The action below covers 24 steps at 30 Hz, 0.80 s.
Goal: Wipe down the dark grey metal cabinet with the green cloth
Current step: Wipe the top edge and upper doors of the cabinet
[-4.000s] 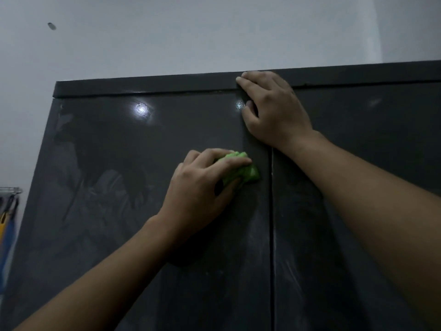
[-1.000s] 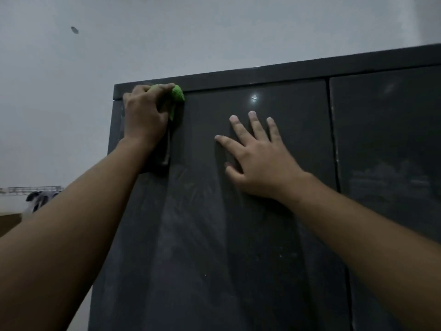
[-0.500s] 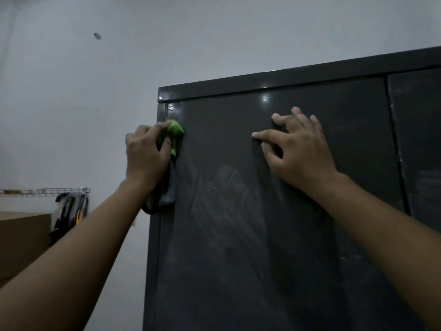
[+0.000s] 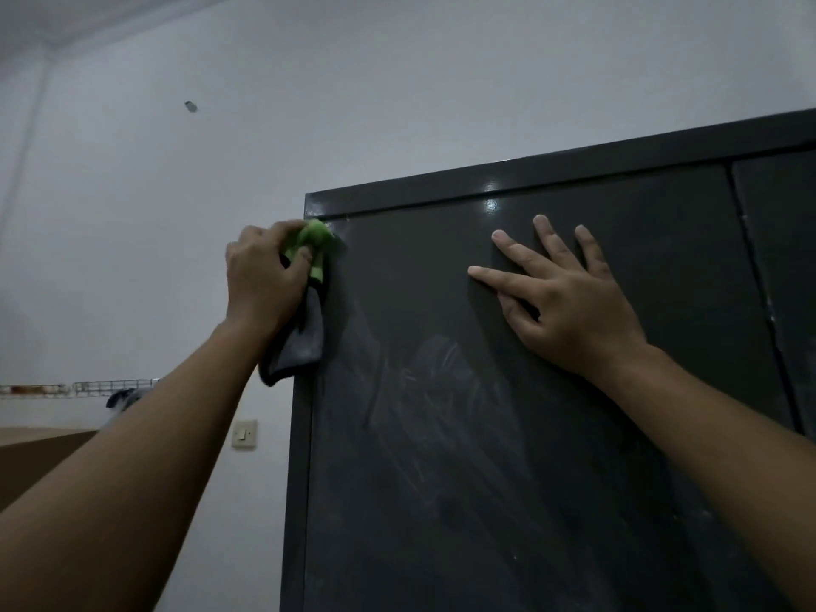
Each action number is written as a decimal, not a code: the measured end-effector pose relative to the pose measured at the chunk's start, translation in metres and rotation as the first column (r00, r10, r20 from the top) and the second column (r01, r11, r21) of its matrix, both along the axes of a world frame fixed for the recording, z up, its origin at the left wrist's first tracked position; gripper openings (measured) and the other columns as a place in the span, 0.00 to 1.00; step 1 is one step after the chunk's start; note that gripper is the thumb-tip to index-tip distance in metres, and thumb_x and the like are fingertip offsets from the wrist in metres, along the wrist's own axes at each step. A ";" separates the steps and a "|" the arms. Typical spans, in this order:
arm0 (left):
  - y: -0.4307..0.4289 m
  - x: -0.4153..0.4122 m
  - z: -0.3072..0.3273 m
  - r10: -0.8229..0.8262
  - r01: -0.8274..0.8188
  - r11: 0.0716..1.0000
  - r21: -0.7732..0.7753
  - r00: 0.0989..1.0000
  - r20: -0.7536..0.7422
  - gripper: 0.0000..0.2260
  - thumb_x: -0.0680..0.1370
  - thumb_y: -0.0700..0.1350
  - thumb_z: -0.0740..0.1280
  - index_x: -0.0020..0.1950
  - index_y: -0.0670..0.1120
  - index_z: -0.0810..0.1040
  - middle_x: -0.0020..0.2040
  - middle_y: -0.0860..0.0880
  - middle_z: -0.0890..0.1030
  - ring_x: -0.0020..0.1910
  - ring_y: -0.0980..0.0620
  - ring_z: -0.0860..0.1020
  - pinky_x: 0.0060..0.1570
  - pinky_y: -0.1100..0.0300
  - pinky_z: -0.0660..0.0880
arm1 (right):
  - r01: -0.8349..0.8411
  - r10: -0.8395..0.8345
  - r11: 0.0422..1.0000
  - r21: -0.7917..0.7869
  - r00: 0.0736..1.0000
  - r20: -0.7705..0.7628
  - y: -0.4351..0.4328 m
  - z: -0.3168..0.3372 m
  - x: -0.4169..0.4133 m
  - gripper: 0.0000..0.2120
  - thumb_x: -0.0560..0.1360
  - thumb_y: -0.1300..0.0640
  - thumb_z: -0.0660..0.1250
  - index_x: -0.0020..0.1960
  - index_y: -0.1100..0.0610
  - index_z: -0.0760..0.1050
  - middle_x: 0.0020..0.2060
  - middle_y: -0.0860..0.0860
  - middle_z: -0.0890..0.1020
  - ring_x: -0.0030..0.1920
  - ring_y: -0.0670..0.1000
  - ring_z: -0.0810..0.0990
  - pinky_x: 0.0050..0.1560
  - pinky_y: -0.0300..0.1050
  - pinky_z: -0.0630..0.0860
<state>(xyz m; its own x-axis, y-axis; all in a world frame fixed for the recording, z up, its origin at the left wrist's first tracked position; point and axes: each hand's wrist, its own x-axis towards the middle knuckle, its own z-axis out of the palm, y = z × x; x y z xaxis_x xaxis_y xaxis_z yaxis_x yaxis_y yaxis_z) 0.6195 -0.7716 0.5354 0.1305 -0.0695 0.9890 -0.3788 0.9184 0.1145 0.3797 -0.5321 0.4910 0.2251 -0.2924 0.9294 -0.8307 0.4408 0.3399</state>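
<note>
The dark grey metal cabinet [image 4: 463, 457] fills the right half of the view, its left door smeared with pale wipe streaks. My left hand [image 4: 260, 280] grips the green cloth [image 4: 314, 242] and presses it against the cabinet's upper left corner, on the left edge just below the top rim. A grey part of the cloth hangs down below my fist. My right hand [image 4: 569, 302] lies flat on the left door with its fingers spread, holding nothing.
A white wall [image 4: 176, 214] lies left of the cabinet, with a light switch [image 4: 244, 434] close to the cabinet's side. A wire rack [image 4: 79, 386] and a brown box [image 4: 39, 461] sit at the far left. The door seam [image 4: 759, 302] runs down at the right.
Over the last second the cloth went down the cabinet's left edge from the top rim, and it now sits back near the upper corner. My right hand's fingers have flattened on the door. The view has shifted left.
</note>
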 end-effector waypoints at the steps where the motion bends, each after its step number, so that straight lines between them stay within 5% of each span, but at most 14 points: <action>1: -0.001 -0.004 -0.003 -0.001 0.001 1.000 -0.012 1.000 0.016 0.16 0.77 0.45 0.67 0.65 0.50 0.79 0.49 0.39 0.76 0.51 0.37 0.74 0.57 0.53 0.67 | 0.004 -0.004 1.000 -0.011 1.000 -0.008 -0.001 -0.001 -0.001 0.22 0.81 0.45 0.53 0.73 0.34 0.68 0.78 0.44 0.65 0.80 0.59 0.57 0.78 0.65 0.49; 7: 0.002 -0.021 -0.056 -0.009 0.011 0.990 -0.138 1.000 0.021 0.17 0.76 0.44 0.66 0.65 0.49 0.79 0.47 0.44 0.73 0.48 0.47 0.67 0.49 0.60 0.62 | 0.008 -0.008 0.999 -0.032 1.000 -0.012 -0.005 -0.002 0.001 0.23 0.80 0.45 0.53 0.73 0.34 0.68 0.78 0.45 0.65 0.80 0.59 0.57 0.78 0.66 0.49; 15: -0.014 0.007 -0.104 0.117 0.086 0.888 -0.452 0.908 0.403 0.16 0.80 0.53 0.63 0.64 0.47 0.78 0.47 0.47 0.72 0.45 0.53 0.67 0.45 0.65 0.63 | -0.004 0.003 0.998 -0.062 1.000 -0.023 -0.007 -0.004 0.002 0.23 0.80 0.46 0.53 0.73 0.36 0.69 0.78 0.46 0.66 0.79 0.60 0.59 0.77 0.68 0.51; 18: -0.015 0.013 -0.082 0.161 0.024 0.913 -0.407 0.895 0.415 0.16 0.78 0.53 0.65 0.62 0.48 0.79 0.47 0.45 0.74 0.44 0.46 0.71 0.45 0.57 0.66 | -0.013 0.010 0.997 -0.078 0.999 -0.037 -0.007 -0.004 0.001 0.22 0.80 0.46 0.54 0.72 0.36 0.70 0.77 0.46 0.67 0.79 0.60 0.60 0.77 0.68 0.52; 24: -0.004 -0.003 -0.027 0.062 -0.053 0.994 -0.093 0.993 0.098 0.18 0.75 0.48 0.64 0.64 0.48 0.79 0.49 0.40 0.73 0.53 0.38 0.71 0.51 0.58 0.61 | -0.028 0.024 0.996 -0.090 0.998 -0.053 -0.006 -0.004 -0.001 0.21 0.80 0.47 0.56 0.72 0.37 0.71 0.77 0.46 0.68 0.79 0.60 0.61 0.77 0.67 0.53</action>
